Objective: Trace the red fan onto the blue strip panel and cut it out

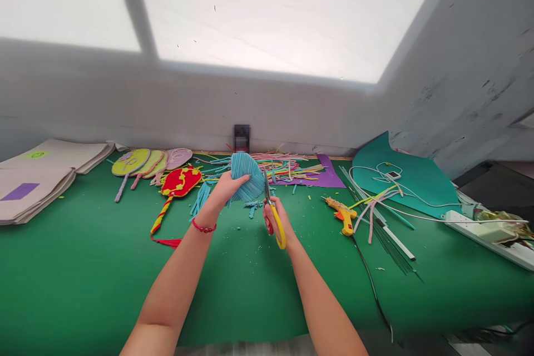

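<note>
My left hand (pixel 227 184) grips a light blue disc (pixel 247 172) covered in parallel pipe cleaner strips, thumb across its face. In my right hand (pixel 280 217) is a pair of scissors (pixel 278 228) with yellow and red handles. Their blades point up and lie right beside the disc's right edge; whether they touch it I cannot tell. Blue offcuts (pixel 252 209) lie on the table below the disc. Loose blue strips (pixel 201 200) rest to the left, partly behind my left wrist.
On the green table (pixel 250 300), a red and yellow fan (pixel 180 182) and several pastel fans (pixel 131 162) lie left. Colourful pipe cleaners (pixel 292 164) pile up behind. Right are a yellow glue gun (pixel 344 215), a white cable (pixel 421 217), a marker (pixel 398 242) and a power strip (pixel 479 229).
</note>
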A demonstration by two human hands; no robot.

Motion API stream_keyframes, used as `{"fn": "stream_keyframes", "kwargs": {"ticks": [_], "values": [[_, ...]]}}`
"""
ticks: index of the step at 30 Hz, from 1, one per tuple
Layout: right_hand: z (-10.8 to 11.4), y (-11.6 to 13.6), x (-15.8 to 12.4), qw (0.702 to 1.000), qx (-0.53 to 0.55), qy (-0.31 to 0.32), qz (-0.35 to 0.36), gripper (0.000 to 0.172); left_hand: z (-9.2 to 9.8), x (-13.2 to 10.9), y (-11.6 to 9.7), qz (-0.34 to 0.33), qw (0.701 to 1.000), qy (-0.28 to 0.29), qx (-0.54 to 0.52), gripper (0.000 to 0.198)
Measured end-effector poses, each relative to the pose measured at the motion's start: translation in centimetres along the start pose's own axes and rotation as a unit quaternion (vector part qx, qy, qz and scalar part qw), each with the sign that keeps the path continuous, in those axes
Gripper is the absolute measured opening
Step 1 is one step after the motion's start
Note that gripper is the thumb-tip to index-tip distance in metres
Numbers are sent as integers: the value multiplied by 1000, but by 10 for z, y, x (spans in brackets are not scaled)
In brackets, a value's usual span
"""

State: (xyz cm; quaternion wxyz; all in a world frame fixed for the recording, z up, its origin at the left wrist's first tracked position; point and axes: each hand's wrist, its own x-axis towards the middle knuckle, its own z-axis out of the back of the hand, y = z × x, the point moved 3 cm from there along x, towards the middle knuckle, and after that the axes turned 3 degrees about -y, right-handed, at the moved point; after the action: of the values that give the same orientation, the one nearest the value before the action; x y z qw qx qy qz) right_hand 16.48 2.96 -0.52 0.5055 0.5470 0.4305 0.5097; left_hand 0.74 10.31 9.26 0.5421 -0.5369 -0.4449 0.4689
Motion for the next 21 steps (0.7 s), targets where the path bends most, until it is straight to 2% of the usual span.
{"fn": "stream_keyframes", "kwargs": {"ticks": [9,17,21], "values": [[1,-1,-1,1000,1,-11,-10,47,0,-2,-2,17,1000,-3,22,40],[3,2,-1,998,-42,-38,6,48,-1,1,2,16,1000,-12,3,45],[3,3,0,998,-45,-41,13,50,-3,4,7,-15,998,31,-43,45]]}}
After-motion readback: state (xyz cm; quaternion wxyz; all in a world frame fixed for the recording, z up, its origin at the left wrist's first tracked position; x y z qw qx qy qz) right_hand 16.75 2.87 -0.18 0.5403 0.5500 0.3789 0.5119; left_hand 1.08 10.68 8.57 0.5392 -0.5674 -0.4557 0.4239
